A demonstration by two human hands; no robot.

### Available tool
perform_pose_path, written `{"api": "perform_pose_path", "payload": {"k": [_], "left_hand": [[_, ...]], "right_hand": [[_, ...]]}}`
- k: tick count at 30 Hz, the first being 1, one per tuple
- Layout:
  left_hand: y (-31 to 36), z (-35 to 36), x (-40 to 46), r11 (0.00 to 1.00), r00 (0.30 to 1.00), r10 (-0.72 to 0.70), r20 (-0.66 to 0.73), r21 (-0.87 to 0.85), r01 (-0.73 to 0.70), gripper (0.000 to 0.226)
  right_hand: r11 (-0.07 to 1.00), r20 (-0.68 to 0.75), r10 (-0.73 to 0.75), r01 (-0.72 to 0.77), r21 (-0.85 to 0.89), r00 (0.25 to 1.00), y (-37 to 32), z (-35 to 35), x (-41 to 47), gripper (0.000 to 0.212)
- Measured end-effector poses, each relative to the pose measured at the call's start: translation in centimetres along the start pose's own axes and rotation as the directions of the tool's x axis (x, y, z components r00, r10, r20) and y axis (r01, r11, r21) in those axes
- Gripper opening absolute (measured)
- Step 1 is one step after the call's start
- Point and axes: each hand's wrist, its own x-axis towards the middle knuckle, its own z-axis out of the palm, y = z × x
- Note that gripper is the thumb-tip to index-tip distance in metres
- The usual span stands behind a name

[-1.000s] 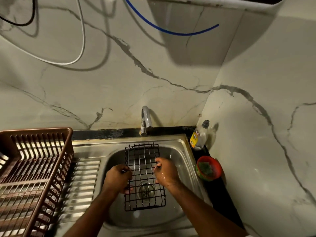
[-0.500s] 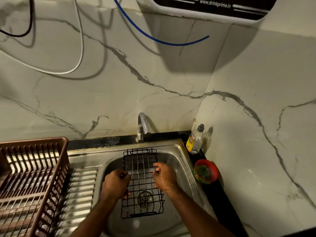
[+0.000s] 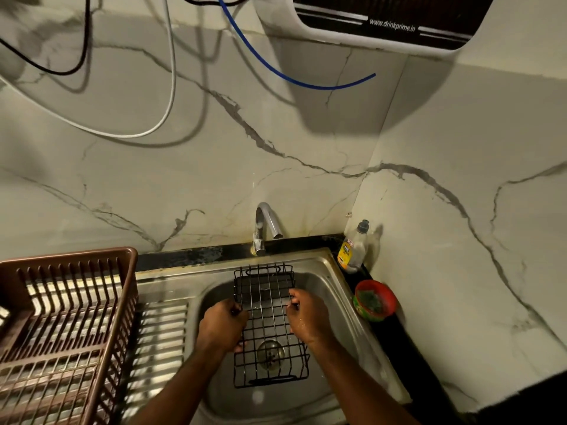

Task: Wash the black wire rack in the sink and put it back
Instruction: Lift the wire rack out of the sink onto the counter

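Both grips are grasping the black wire rack (image 3: pixel 270 326): the left hand (image 3: pixel 222 328) is clutching its left edge, the right hand (image 3: pixel 308 317) its right, holding it over the sink (image 3: pixel 340 289) below the tap (image 3: pixel 265 223).

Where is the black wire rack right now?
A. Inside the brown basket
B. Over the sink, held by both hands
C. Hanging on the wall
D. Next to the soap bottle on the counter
B: the rack is over the sink, with the left hand and the right hand gripping its two sides.
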Motion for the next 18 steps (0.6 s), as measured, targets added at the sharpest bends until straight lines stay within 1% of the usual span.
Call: {"api": "perform_pose_path", "payload": {"k": [2, 4, 6, 9, 11, 14, 16, 18], "left_hand": [[0.4, 0.2, -0.4, 1.0, 1.0, 0.017, -0.011, 0.014, -0.017, 0.008], [0.9, 0.7, -1.2, 0.998, 1.0, 0.016, -0.012, 0.056, -0.015, 0.007], [1.3, 1.0, -1.8, 0.998, 1.0, 0.005, -0.024, 0.07, -0.003, 0.008], [2.1, 1.2, -2.8, 0.999, 0.999, -0.01, -0.051, 0.048, 0.012, 0.007], [2.5, 1.1, -3.5, 0.999, 0.999, -0.007, -0.051, 0.032, 0.008, 0.006], [3.3, 0.7, -4.3, 1.0, 0.998, 0.006, -0.062, 0.021, -0.005, 0.008], [4.1, 0.2, -4.9, 1.0, 0.996, 0.018, -0.082, 0.011, -0.017, 0.011], [4.8, -0.7, -5.5, 0.999, 0.993, 0.036, -0.116, -0.004, -0.036, 0.011]], "right_hand": [[0.999, -0.006, -0.023, 0.023, -0.028, 1.0, 0.2, -0.4, -0.3, 0.04], [1.0, 0.021, -0.005, 0.006, -0.027, 1.0, 0.6, -0.8, -0.8, 0.04], [0.999, 0.019, -0.007, 0.008, -0.031, 1.0, 0.7, -1.1, -1.1, 0.039], [1.0, 0.024, -0.008, 0.008, -0.009, 1.0, 0.8, -2.1, -1.3, 0.04], [1.0, 0.054, 0.0, 0.0, 0.013, 0.999, 0.7, -2.7, -1.5, 0.042], [0.997, 0.095, 0.007, -0.014, 0.08, 0.995, 0.4, -3.8, -1.4, 0.045], [0.985, 0.123, 0.025, -0.046, 0.167, 0.992, -0.2, -4.7, -1.6, 0.045], [0.968, 0.142, 0.011, -0.046, 0.246, 0.99, -1.0, -5.6, -1.8, 0.044]]}}
